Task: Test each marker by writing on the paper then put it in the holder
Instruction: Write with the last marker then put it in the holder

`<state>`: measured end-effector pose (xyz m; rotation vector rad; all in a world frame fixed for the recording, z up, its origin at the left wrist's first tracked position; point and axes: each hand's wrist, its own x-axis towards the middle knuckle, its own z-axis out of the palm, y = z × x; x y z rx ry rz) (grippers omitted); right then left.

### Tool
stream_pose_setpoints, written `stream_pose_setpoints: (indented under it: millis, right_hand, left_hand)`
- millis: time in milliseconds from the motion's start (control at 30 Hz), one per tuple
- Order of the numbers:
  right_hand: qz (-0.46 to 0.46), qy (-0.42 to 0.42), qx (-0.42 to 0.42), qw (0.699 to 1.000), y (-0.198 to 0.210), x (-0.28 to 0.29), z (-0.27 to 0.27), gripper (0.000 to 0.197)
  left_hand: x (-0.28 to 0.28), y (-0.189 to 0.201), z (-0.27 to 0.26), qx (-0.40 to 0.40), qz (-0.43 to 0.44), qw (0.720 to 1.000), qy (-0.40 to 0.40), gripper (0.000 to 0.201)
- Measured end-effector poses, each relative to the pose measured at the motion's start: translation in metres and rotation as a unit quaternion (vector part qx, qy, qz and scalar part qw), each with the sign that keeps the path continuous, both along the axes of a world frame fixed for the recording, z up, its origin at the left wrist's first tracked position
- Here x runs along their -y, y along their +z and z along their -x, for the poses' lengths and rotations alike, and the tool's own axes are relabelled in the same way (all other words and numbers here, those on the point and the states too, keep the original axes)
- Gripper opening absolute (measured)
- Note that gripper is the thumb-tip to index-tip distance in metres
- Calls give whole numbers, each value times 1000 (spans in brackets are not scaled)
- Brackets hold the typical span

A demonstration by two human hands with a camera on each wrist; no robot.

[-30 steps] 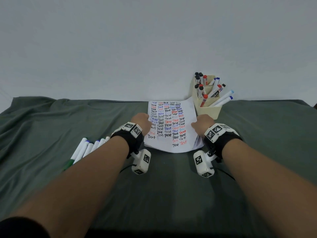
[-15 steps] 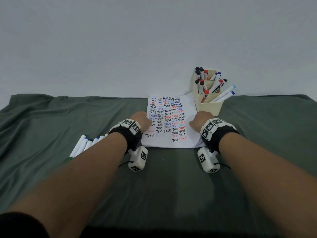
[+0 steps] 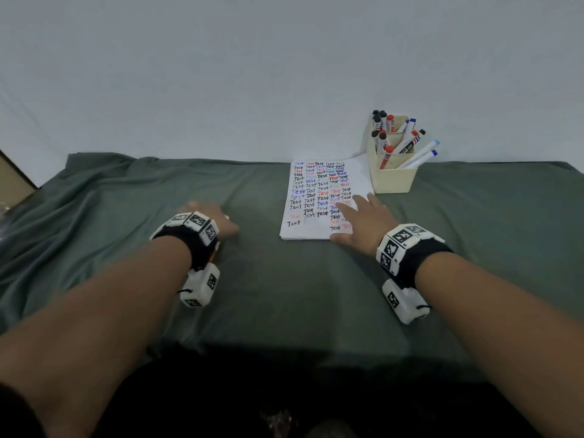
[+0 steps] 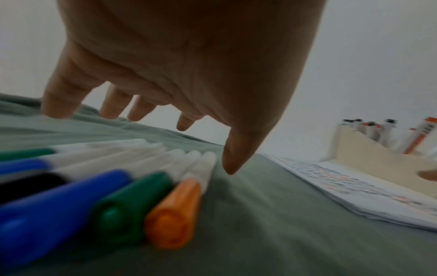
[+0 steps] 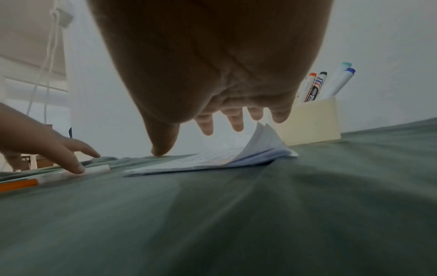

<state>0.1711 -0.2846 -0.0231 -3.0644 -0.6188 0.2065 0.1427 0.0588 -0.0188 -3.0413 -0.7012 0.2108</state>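
Several loose markers lie side by side on the green cloth, the orange-capped marker [image 4: 173,212] nearest the paper, then a green-capped marker [image 4: 134,196] and blue ones. My left hand [image 3: 207,216] hovers spread over them, and in the right wrist view one of its fingertips [image 5: 78,168] touches a white marker barrel [image 5: 97,169]. The paper [image 3: 311,197], covered with "Test" in several colours, lies at centre. My right hand [image 3: 358,214] rests flat on its lower right part, holding nothing. The cream holder [image 3: 393,178] with several markers stands behind the paper's right corner.
The green cloth [image 3: 284,295] covers the whole table and is wrinkled at the left [image 3: 94,191]. A pale wall rises directly behind the holder. The paper is a stack of sheets whose far corner curls up [image 5: 262,136].
My left hand has left the paper's left edge and moved left onto the loose markers. My right hand has opened and lies flat on the paper. The view has shifted.
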Motion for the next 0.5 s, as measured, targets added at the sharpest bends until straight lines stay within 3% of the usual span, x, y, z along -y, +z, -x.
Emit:
stream_pose_setpoints:
  millis: [200,333,500]
  right_hand:
    - [-6,-10,-23,1000,-12,0,25,85]
    - [-6,-14,-17,1000,-17,2,26,87]
    - [4,-13,-13,1000,-22,-3,24,87]
  left_hand:
    - [-28,-8,33,-4,131,988,81,82]
    - [-25,-13,35,38,110,992,58,65]
    - [-15,-23,33,38,76,995,54,73]
